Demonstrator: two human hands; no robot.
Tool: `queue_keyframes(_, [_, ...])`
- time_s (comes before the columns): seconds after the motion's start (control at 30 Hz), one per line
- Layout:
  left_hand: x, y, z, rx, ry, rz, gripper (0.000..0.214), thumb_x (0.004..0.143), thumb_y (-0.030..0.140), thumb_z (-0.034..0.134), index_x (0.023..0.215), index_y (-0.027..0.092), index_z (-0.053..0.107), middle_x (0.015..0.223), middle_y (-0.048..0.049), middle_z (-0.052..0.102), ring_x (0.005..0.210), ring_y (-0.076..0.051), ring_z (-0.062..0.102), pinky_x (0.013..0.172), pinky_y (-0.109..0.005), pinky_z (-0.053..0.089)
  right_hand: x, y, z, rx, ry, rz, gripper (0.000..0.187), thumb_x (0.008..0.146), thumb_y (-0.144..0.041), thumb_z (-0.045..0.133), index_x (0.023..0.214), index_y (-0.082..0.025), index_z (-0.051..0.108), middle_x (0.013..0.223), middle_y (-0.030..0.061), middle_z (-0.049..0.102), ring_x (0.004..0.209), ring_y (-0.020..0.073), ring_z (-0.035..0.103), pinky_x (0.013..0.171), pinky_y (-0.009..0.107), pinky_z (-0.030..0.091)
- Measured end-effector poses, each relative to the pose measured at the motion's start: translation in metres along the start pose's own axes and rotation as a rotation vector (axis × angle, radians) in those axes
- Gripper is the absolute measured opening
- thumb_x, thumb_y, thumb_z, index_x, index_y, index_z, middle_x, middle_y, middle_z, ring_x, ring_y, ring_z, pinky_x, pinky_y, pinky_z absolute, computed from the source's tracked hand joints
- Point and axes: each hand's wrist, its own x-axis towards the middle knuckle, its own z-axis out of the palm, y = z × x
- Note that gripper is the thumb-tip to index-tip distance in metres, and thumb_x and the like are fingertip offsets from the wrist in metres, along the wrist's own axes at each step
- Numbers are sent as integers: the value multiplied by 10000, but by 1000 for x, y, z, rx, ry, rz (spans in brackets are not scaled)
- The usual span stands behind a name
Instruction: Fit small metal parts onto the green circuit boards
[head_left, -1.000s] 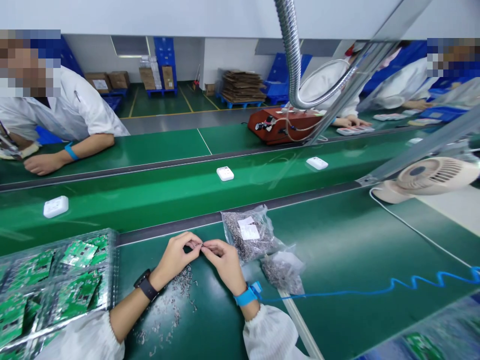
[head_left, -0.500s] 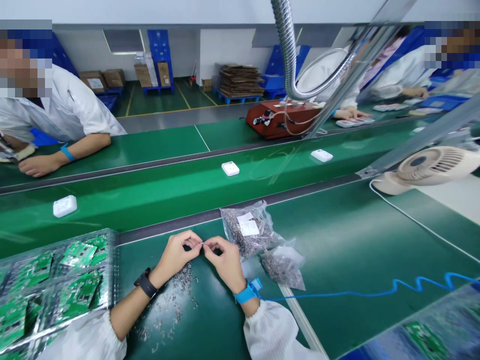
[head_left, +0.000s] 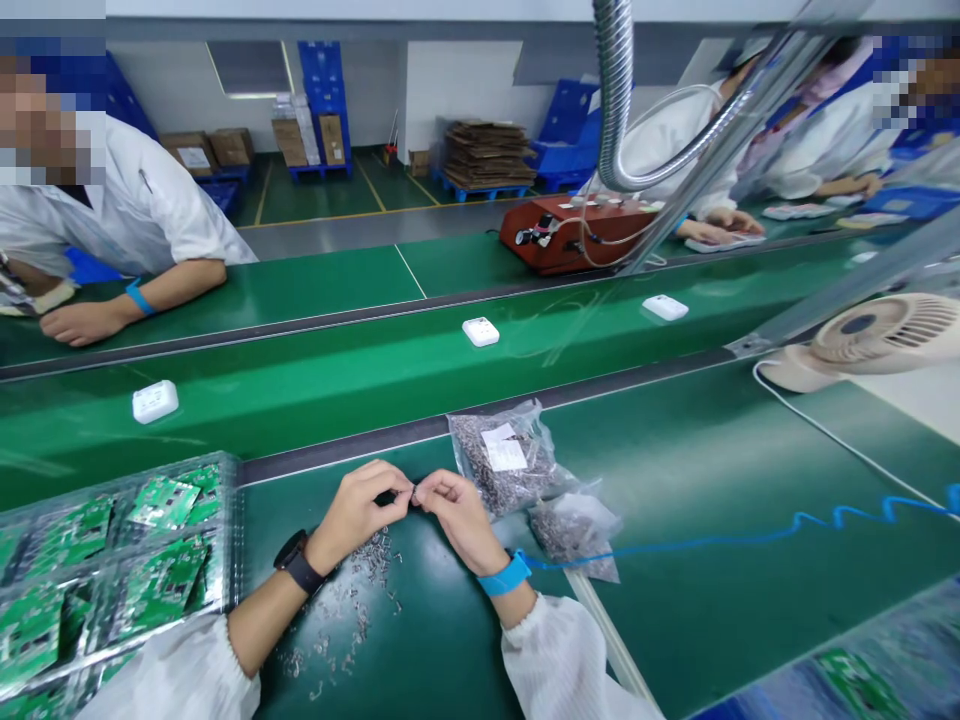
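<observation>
Green mat point(head_left: 712, 470): matte bench cover under both hands; a dark strip point(head_left: 337, 458) borders its far edge.
Belt point(head_left: 360, 375): glossy green, beyond the strip; it carries three white boxes point(head_left: 481, 331), well apart from one another.
Left hand point(head_left: 360, 510): fingers curled, thumb and forefinger pinched on a small metal part point(head_left: 413, 493); a black watch point(head_left: 298, 562) sits on the wrist.
Right hand point(head_left: 457, 510): fingertips pinched on the same part from the opposite side; a blue wrist strap point(head_left: 504, 577) is worn.
Small metal part: held between both hands just above the mat; too small to tell its shape.
Loose parts point(head_left: 360, 590): grey metal pieces scattered on the mat under the left wrist.
Bags point(head_left: 504, 460): two clear bags of grey pieces, just beside the right hand.
Tray point(head_left: 232, 530): clear plastic, holding green circuit boards, left of the left arm.
Cord point(head_left: 750, 535): blue, coiled, running from the wrist strap to the right.
Fan point(head_left: 870, 335): cream, at the right edge of the bench.
Room: green floor with yellow lines, stacked cardboard point(head_left: 487, 155), blue crates point(head_left: 322, 70); people in white coats work across the belt.
</observation>
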Motion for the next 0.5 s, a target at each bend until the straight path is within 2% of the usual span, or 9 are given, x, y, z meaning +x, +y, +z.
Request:
queue_keyframes(0.13, [-1,-2,-2,12,-19,-8,173,996,237,606,880,226,734,922,-46,774,869,-181,713,812,-301,565,-2,-3,3,53,-17,88,316,712,-475,871,756,-209,705,736,34,724,719,191,653,718,324,538])
queue_keyframes(0.37, [-6,-8,-7,115,-153,127,207,1045,318,565,1034,238,756,1044,-70,783,981,-215,706,924,-342,570,-6,-7,2,280,-78,206,217,718,-334,868,736,-203,696,722,3,667,731,157,637,732,274,520])
queue_keyframes(0.5, [-7,-8,-6,171,-222,178,277,1069,314,501,992,226,753,1039,-79,779,973,-220,704,895,-339,583,-7,-8,-1,298,-97,310,230,711,-340,838,732,-205,652,691,-10,635,680,150,621,674,269,504])
